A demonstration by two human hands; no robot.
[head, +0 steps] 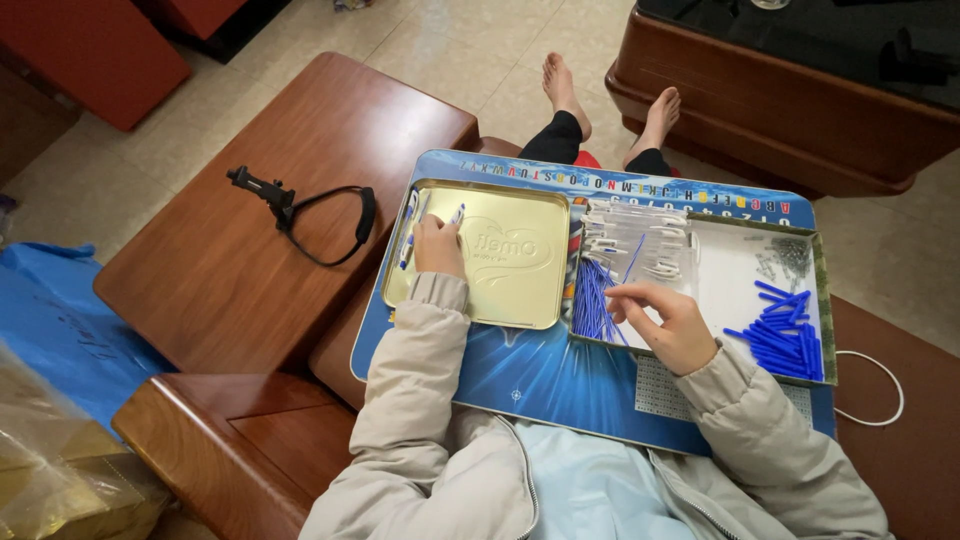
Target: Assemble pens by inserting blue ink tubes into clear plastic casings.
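Observation:
My left hand (438,246) rests on the gold tin lid (510,290) and holds a white pen with blue ends (457,214). More pens lie at the lid's left edge (410,232). My right hand (668,318) pinches a thin blue refill (634,258) over the white tray (730,275). Below it lies a bundle of blue refills (592,300). Clear pen barrels (640,240) fill the tray's upper left, blue caps (785,335) its right, small springs (785,255) its top right.
A blue lap board (540,380) with letters on its rim carries the lid and tray across my legs. A black phone holder (300,210) lies on the wooden armrest to the left. A dark wooden table (780,110) stands beyond my bare feet.

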